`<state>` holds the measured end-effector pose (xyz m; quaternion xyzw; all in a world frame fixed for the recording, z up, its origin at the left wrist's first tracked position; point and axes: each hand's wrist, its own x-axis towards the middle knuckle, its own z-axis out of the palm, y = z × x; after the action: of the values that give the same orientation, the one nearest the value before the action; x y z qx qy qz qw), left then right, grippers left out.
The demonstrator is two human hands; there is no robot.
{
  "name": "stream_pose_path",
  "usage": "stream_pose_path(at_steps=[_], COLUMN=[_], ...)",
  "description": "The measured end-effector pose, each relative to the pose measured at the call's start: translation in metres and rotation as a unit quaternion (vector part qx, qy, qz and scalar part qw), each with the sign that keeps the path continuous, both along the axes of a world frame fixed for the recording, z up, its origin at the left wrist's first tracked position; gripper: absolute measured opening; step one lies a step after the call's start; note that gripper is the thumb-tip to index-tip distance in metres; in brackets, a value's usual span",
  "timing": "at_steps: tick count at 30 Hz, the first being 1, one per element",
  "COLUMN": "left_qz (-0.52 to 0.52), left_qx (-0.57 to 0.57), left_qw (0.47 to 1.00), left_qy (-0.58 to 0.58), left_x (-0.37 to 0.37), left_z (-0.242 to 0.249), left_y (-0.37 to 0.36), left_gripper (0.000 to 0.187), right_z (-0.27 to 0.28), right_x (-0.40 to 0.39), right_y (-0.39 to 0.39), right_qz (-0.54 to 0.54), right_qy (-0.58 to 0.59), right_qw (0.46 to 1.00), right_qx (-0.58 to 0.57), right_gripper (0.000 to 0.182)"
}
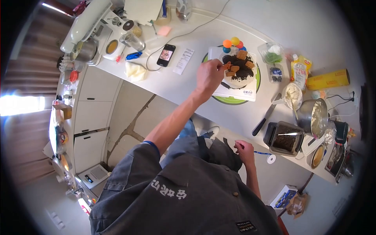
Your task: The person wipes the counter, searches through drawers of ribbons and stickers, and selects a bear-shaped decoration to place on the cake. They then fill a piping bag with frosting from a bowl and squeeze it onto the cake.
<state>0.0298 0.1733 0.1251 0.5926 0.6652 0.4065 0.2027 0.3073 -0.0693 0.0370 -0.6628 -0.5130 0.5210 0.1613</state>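
My left hand (210, 76) reaches over the round cake (239, 81). Its fingers pinch a small orange-brown biscuit (226, 66) at the cake's left edge. White cream covers the cake, with dark crumbs on top and several brown biscuits (241, 55) standing in them. Coloured balls (235, 41) sit at its far side. Under it are a white board (247, 93) and a green turntable (229, 101). My right hand (245, 151) is low by the counter's front edge, fingers curled; what they hold, if anything, is hidden. A blue ribbon (261, 153) and its white spool (271, 159) are beside it.
Right of the cake lie a black-handled knife (261, 124), a container of dark crumbs (286, 141), a cup of cream (293, 94) and a metal bowl (314, 117). Toward the left are a phone (166, 55), a paper slip (183, 61), a cloth (135, 71) and a stand mixer (84, 25).
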Motion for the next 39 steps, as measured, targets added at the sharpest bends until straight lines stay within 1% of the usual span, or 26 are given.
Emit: stream_pose_path(at_steps=[2, 5, 8, 11, 12, 16, 20, 27, 30, 36, 39], left_qz=[-0.003, -0.005, -0.013, -0.008, -0.009, -0.02, -0.022, -0.025, -0.024, -0.026, -0.028], left_qx=[-0.001, -0.017, -0.008, -0.043, -0.045, -0.023, -0.071, -0.063, -0.052, -0.04, -0.035], left_qw=[1.0, 1.0, 1.0, 0.998, 0.999, 0.999, 0.997, 0.998, 0.998, 0.999, 0.999], left_qy=[0.006, -0.023, -0.027, -0.049, -0.02, 0.011, -0.023, -0.017, -0.012, -0.009, -0.004], left_x=[0.0, 0.001, 0.0, -0.002, -0.003, -0.006, -0.006, -0.005, -0.005, -0.005, -0.005], left_z=[0.0, 0.004, -0.001, -0.003, -0.001, 0.001, 0.016, 0.016, 0.014, 0.011, 0.01], left_y=[0.0, 0.0, 0.003, 0.005, 0.005, 0.006, 0.003, 0.001, 0.001, 0.0, 0.001], left_gripper=[0.01, 0.008, 0.009, 0.01, 0.011, 0.013, 0.015, 0.015, 0.014, 0.013, 0.013], right_z=[0.001, -0.002, 0.001, -0.003, -0.006, -0.001, 0.008, 0.005, -0.005, 0.003, 0.001], right_x=[0.0, 0.001, 0.001, 0.0, 0.002, 0.0, -0.003, -0.003, 0.001, 0.0, 0.001], right_y=[0.0, -0.002, -0.002, -0.003, -0.005, -0.006, -0.002, -0.004, -0.007, -0.005, -0.007], right_qz=[0.003, 0.003, -0.005, -0.007, -0.01, -0.013, -0.017, -0.016, -0.008, -0.015, -0.021], right_qy=[-0.005, -0.008, -0.004, -0.004, -0.008, -0.009, -0.011, -0.017, -0.015, -0.008, -0.007], right_qw=[1.0, 1.0, 1.0, 1.0, 1.0, 1.0, 1.0, 1.0, 1.0, 1.0, 1.0], right_qx=[0.002, 0.003, -0.006, -0.003, 0.001, 0.021, 0.009, 0.006, 0.018, -0.009, 0.002], right_gripper=[0.025, 0.026, 0.026, 0.027, 0.027, 0.028, 0.028, 0.027, 0.029, 0.03, 0.029])
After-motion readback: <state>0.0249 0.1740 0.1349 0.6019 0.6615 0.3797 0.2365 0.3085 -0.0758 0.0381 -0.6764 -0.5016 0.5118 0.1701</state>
